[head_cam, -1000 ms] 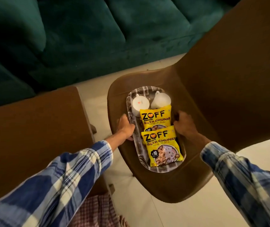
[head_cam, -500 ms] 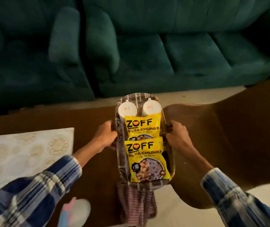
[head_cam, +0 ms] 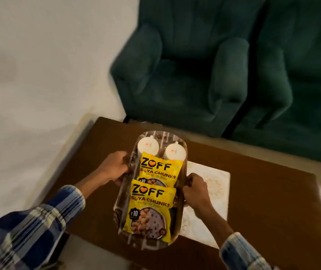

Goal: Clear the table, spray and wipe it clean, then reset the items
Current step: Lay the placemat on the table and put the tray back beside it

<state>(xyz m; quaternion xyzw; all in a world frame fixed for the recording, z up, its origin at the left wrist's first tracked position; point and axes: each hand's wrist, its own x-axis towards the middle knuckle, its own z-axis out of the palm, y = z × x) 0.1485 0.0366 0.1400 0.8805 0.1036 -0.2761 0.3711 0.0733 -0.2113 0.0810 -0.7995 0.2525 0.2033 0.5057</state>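
An oval patterned tray (head_cam: 128, 240) hangs in the air over the brown wooden table (head_cam: 263, 191). My left hand (head_cam: 114, 168) grips its left rim and my right hand (head_cam: 194, 189) grips its right rim. On the tray lie two yellow soya chunk packets, one farther (head_cam: 158, 170) and one nearer (head_cam: 150, 213), overlapping. Two white lidded cups (head_cam: 148, 146) (head_cam: 175, 152) stand at the tray's far end. A pale patterned mat (head_cam: 212, 193) lies on the table under the tray's right side.
A dark green armchair (head_cam: 185, 75) stands behind the table, with a green sofa (head_cam: 302, 84) beside it on the right. A pale wall fills the left. Light floor shows at the table's near edge and at the far right.
I have carried the tray from the brown chair seat leftward to above the table. The view swung left, and both hands kept their grip on the rims.
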